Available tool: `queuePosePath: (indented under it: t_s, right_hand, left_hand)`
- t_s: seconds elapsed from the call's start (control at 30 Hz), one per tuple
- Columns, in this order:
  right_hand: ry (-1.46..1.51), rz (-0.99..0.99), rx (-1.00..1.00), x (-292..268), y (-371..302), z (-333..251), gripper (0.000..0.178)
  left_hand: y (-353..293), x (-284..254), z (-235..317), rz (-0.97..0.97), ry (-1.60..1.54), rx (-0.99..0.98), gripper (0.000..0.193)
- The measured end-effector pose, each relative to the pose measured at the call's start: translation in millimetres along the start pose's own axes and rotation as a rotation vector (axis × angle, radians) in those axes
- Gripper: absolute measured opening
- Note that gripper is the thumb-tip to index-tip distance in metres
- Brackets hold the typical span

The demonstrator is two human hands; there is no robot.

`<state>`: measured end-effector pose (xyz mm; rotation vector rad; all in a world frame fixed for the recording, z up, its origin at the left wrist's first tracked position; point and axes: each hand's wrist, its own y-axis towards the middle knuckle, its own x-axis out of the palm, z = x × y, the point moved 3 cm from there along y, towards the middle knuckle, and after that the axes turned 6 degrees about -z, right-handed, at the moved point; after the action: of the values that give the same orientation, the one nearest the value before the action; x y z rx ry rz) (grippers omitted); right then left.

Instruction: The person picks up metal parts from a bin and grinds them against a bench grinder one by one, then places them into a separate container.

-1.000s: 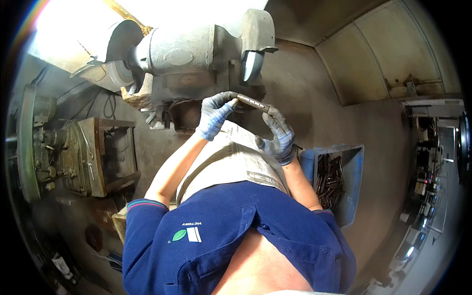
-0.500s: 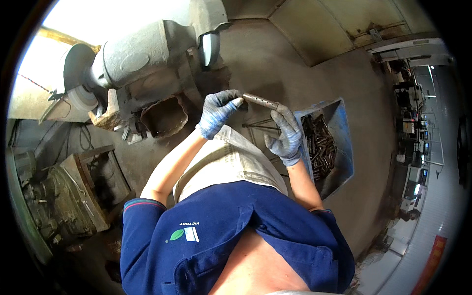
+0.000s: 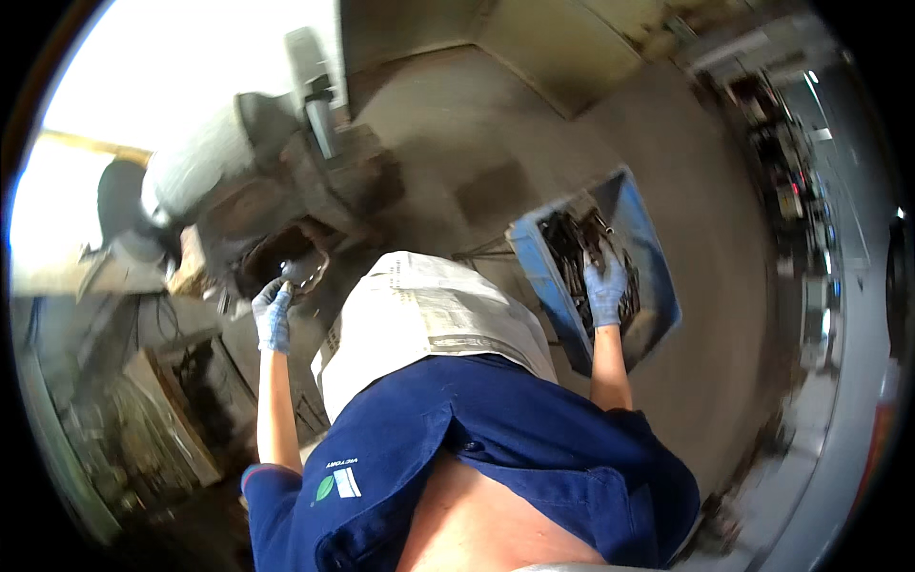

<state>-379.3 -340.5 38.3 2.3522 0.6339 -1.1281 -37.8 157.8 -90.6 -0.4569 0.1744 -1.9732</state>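
My left hand [image 3: 273, 313], in a blue-grey work glove, is at the rim of a ragged-edged container [image 3: 324, 276] below the grinding machine. Its thumb and fingers look drawn together, and whatever they may hold does not show. To the right, my gloved right hand [image 3: 604, 289] reaches into a blue bin [image 3: 651, 250]. Its fingers are down among dark metal tubes [image 3: 564, 250], blurred against them, so a grip on any one tube cannot be made out. One tube [image 3: 604, 227] with a bright end lies just beyond the fingertips.
A grey bench grinder [image 3: 205, 157] with wheels at both ends stands at the upper left. A pale apron [image 3: 410, 305] covers my lap. Boxy machinery [image 3: 167, 405] sits at the lower left. Panels [image 3: 562, 57] stand at the back, beyond the concrete floor [image 3: 477, 124].
My hands have parted from the perforated metal tube between them. The left went down and left to the container, the right into the bin. That tube can no longer be singled out.
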Motion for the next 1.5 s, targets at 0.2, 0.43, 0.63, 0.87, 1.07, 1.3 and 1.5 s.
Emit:
queuePosePath:
  t_s: [0.2, 0.43, 0.63, 0.87, 1.07, 1.3, 1.5]
  right_hand:
    - [0.369, -0.382, -0.438, 82, -15, -118, 0.022]
    - [0.652, -0.874, -0.48, 207, -20, -182, 0.017]
    - [0.641, -1.2, -0.452, 222, -34, -215, 0.022]
    - [0.524, -1.316, -0.54, 253, -35, -255, 0.024]
    - [0.437, -1.372, -0.552, 272, -26, -247, 0.03]
    - [0.495, -1.441, -0.54, 281, -31, -251, 0.03]
    - [0.542, -1.379, -0.536, 276, -35, -245, 0.026]
  left_hand:
    - [-27, -7, 44, 0.154, 0.342, 0.021, 0.027]
    - [-198, -107, 37, 0.707, 0.8, 0.057, 0.025]
    - [-434, -159, -25, 1.464, 0.625, -0.05, 0.018]
    - [-457, -131, -70, 1.202, 0.67, -0.636, 0.028]
    - [-465, -124, -76, 1.131, 0.662, -0.956, 0.028]
    - [-431, -117, -116, 0.67, 1.283, -1.252, 0.015]
    - [-431, -118, -111, 0.671, 1.274, -1.208, 0.014]
